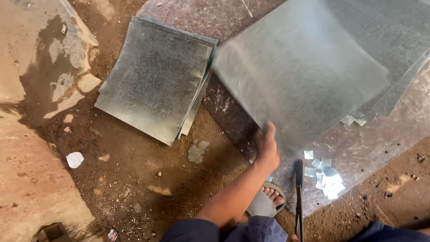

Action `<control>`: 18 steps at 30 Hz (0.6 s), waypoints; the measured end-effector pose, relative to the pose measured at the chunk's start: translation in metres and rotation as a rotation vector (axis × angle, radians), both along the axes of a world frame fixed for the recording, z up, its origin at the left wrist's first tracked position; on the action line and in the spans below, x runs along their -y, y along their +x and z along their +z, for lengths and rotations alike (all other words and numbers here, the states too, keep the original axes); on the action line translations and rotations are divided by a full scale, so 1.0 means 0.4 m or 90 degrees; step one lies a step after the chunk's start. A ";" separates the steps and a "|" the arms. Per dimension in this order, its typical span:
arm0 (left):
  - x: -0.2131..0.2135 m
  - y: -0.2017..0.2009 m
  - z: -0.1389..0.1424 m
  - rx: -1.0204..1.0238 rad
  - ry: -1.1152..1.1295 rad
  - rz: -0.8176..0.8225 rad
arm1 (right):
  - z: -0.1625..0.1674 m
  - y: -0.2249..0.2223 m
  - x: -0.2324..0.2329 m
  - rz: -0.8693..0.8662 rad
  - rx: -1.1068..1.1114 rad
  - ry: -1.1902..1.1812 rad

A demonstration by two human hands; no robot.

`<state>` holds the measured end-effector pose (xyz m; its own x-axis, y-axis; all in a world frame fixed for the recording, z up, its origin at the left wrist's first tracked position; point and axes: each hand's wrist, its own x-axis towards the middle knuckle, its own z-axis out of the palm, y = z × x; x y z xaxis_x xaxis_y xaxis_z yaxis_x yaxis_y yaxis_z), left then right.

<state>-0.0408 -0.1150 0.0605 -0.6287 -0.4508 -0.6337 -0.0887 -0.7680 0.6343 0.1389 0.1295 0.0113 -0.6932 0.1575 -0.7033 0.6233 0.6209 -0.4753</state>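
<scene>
My left hand [267,148] grips the near corner of a square galvanised metal sheet [300,71]. The sheet is lifted off the ground, tilted and blurred by motion. It hangs between two stacks of like sheets: one on the dirt to the left [154,80], one at the upper right [398,49]. My right hand is out of view. A long black hand tool [298,197], possibly shears, lies just right of my left forearm.
A dark worn plate [224,107] covers the ground under the lifted sheet. Several small cut metal scraps [328,179] lie on it near the tool. My sandalled foot [268,199] rests at its edge. Bare dirt, stones and cracked concrete [27,179] lie to the left.
</scene>
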 end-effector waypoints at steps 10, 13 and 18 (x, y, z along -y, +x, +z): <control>-0.129 0.039 -0.102 -0.240 0.467 -0.248 | -0.028 0.078 -0.107 -0.199 0.069 -0.254; -0.178 0.031 -0.146 -0.186 0.400 -0.226 | 0.002 0.132 -0.137 -0.248 0.075 -0.328; -0.200 0.051 -0.181 -0.203 0.320 -0.233 | 0.077 0.147 -0.112 -0.202 0.036 -0.301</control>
